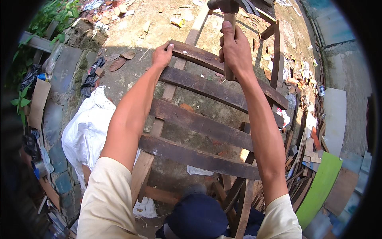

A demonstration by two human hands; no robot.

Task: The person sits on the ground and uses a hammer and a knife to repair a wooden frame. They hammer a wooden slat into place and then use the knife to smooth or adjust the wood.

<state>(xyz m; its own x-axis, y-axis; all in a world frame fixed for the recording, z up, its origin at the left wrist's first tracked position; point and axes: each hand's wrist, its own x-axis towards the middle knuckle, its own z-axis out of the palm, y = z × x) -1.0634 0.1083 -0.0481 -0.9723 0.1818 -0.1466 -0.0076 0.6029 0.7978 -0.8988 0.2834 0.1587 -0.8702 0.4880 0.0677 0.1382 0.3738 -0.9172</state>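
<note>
My right hand (237,49) is wrapped round the wooden handle of a hammer (229,19), held up over the wooden frame with its dark metal head at the top of the view. At the left end of the farthest dark wooden slat (195,53), the fingers of my left hand (162,56) are closed on the wood. That slat lies across a lighter side rail (169,92). Nearer me, several more dark slats (199,119) cross the frame, with gaps between them. My right forearm hides part of their right side.
A white sack (87,123) lies left of the frame beside a low broken wall (65,75). Scrap wood (308,159) and a green board (320,189) crowd the right side. Leaves and litter cover the ground. Dark blue cloth (197,217) shows at the bottom.
</note>
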